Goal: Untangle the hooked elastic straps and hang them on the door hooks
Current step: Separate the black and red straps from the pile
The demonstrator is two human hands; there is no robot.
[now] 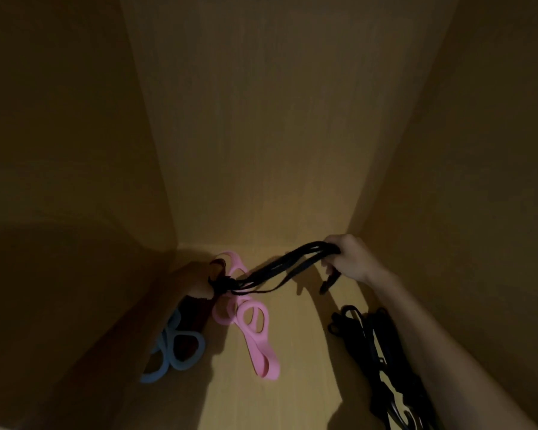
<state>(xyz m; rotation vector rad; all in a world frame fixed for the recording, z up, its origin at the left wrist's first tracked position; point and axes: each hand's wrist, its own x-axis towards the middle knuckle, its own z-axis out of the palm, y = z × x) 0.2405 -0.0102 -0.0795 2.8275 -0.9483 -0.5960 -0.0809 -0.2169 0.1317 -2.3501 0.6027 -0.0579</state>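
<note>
I see the black straps (280, 268) stretched over the cabinet floor (298, 367), their long axis rising from lower left to upper right. The right hand (351, 259) curls its fingers round the upper end. The left hand (198, 282) meets the knotted end, but shadow hides its fingers, so I cannot tell its grip.

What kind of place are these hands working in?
Probably the inside of a dim wooden wardrobe or cupboard: a plain back panel and side walls close in on a narrow wooden floor, where a pink band, a blue band and black straps lie stored.
</note>
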